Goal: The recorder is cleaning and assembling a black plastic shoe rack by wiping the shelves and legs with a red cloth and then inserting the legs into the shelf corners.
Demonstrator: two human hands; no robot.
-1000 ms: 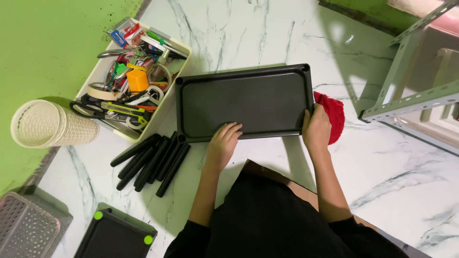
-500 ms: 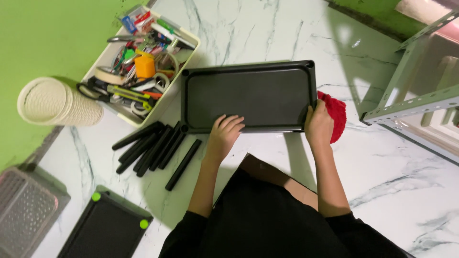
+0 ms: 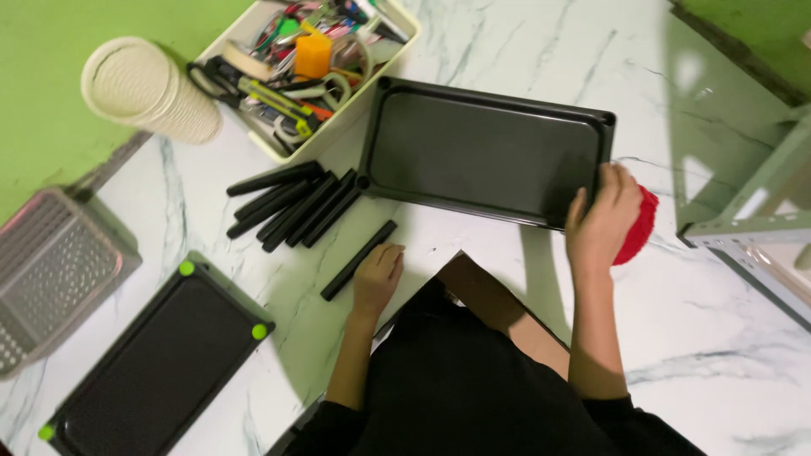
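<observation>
A black rectangular tray [image 3: 481, 152] lies on the white marble floor in front of me. My right hand [image 3: 601, 218] grips its near right corner. My left hand [image 3: 378, 274] rests on the floor, fingers touching the near end of a single black tube [image 3: 355, 262] that lies apart from the rest. A bundle of several black tubes [image 3: 291, 203] lies side by side just left of the tray. A red round object [image 3: 639, 226] sits beside my right hand, partly hidden by it.
A cream bin [image 3: 308, 59] full of tools and tape stands at the top. A cream ribbed cup [image 3: 144, 89] lies on its side at the left. A grey mesh basket [image 3: 51, 270], a second black tray with green corners [image 3: 152, 359] and a pale metal frame [image 3: 752, 211] surround me.
My left hand has left the tray's near edge and come down to the lone black tube, which now lies apart from the bundle. The view has shifted, showing more of the left side.
</observation>
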